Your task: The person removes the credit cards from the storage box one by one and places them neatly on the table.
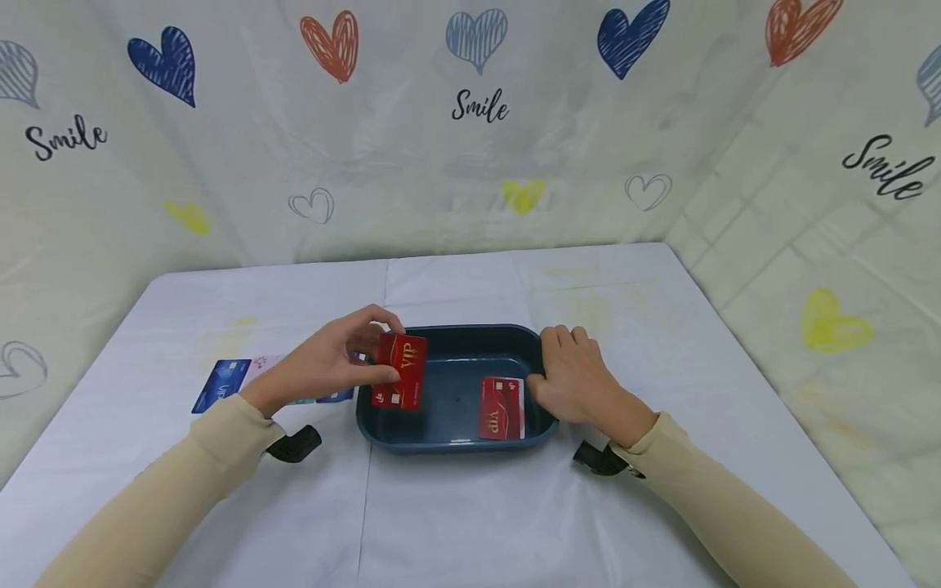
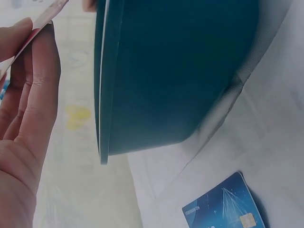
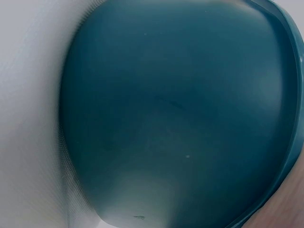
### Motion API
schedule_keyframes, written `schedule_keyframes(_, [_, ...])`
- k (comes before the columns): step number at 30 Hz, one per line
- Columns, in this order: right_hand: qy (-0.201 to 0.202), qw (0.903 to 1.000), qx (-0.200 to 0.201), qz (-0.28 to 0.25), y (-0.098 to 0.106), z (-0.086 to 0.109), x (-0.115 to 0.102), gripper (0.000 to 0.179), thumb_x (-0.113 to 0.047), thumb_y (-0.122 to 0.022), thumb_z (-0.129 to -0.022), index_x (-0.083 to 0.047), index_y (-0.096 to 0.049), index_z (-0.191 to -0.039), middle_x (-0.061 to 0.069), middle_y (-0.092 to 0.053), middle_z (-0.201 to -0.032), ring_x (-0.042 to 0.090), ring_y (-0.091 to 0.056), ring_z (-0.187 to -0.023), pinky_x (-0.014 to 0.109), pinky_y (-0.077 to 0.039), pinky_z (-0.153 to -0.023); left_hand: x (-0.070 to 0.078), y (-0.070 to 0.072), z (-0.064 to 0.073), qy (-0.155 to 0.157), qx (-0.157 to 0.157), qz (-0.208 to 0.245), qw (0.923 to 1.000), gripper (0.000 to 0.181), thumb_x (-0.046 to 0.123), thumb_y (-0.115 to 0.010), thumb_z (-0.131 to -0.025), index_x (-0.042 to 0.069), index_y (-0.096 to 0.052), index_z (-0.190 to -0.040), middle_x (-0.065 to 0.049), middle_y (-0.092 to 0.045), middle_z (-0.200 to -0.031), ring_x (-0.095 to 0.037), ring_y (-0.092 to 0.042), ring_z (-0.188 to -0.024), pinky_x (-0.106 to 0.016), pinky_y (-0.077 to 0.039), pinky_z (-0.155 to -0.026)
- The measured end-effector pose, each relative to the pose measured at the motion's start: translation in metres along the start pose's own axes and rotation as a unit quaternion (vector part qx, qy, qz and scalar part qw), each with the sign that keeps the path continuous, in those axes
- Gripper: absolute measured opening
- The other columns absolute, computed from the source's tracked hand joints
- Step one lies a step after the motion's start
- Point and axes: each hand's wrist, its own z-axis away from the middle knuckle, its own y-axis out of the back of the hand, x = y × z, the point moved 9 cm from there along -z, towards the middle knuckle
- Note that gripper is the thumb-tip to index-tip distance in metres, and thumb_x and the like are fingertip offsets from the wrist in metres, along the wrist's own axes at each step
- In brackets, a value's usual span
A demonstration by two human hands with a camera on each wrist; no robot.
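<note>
My left hand pinches a red VIP card between thumb and fingers, holding it upright over the left end of a dark teal tray. In the left wrist view the card appears nearly edge-on between the thumb and fingers, beside the tray's outer wall. My right hand grips the tray's right rim, fingers curled over it and the thumb at the inner side. Inside the tray, at its right end, lies another red VIP card. The right wrist view is filled mostly by the tray's outer wall.
Left of the tray, a blue card and a pinkish card lie on the white-covered table; more cards are partly hidden beneath the left forearm. One blue chip card lies near the tray. A heart-printed curtain hangs behind.
</note>
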Motion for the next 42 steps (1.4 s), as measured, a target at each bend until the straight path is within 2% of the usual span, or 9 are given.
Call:
schedule_keyframes(8, [0.002,1.0,0.001,0.001,-0.002,0.0,0.002,0.039,-0.028,-0.058,-0.092,0.001,-0.049,-0.116,0.014,-0.053,-0.102,0.03,-0.041,-0.097,0.043,-0.036,-0.081,0.003,0.006,0.006,-0.011,0.008,-0.003,0.9999,0.052,0.025,-0.082,-0.089,0.024,-0.053,-0.132,-0.009,-0.067,-0.126,-0.027,-0.068,-0.113,-0.043,-0.063,-0.091])
schedule_keyframes(12, [0.0,1.0,-0.001,0.002,-0.001,0.0,0.002,0.038,-0.028,-0.057,-0.092,0.001,-0.049,-0.115,0.014,-0.052,-0.102,0.03,-0.04,-0.096,0.043,-0.035,-0.081,0.006,0.008,0.008,-0.016,0.006,-0.003,0.9998,0.051,0.023,-0.082,-0.089,0.023,-0.054,-0.131,-0.009,-0.066,-0.126,-0.027,-0.068,-0.112,-0.043,-0.063,-0.09])
schedule_keyframes(23, [-0.002,1.0,-0.001,0.001,-0.001,0.0,0.001,0.039,-0.028,-0.058,-0.092,0.001,-0.049,-0.116,0.014,-0.052,-0.101,0.031,-0.041,-0.097,0.044,-0.036,-0.082,-0.001,0.014,0.015,-0.003,0.012,-0.008,0.9999,0.054,0.022,-0.083,-0.088,0.023,-0.053,-0.132,-0.01,-0.066,-0.126,-0.029,-0.068,-0.113,-0.041,-0.064,-0.088])
schedule_keyframes(30, [-0.002,1.0,0.0,0.002,-0.001,0.0,0.001,0.038,-0.028,-0.058,-0.092,0.001,-0.049,-0.114,0.014,-0.051,-0.1,0.03,-0.04,-0.095,0.042,-0.035,-0.08,-0.004,0.016,0.022,-0.009,0.013,-0.002,0.9999,0.052,0.02,-0.083,-0.088,0.021,-0.054,-0.132,-0.011,-0.066,-0.124,-0.029,-0.068,-0.11,-0.035,-0.064,-0.085])
schedule_keyframes(42, [-0.006,1.0,-0.007,0.002,-0.002,-0.001,0.002,0.04,-0.03,-0.058,-0.092,0.001,-0.048,-0.115,0.013,-0.052,-0.101,0.03,-0.041,-0.097,0.042,-0.035,-0.081,-0.008,0.024,0.039,-0.002,0.02,-0.007,0.9998,0.048,0.02,-0.08,-0.091,0.019,-0.054,-0.131,-0.012,-0.067,-0.124,-0.028,-0.069,-0.109,-0.03,-0.064,-0.082])
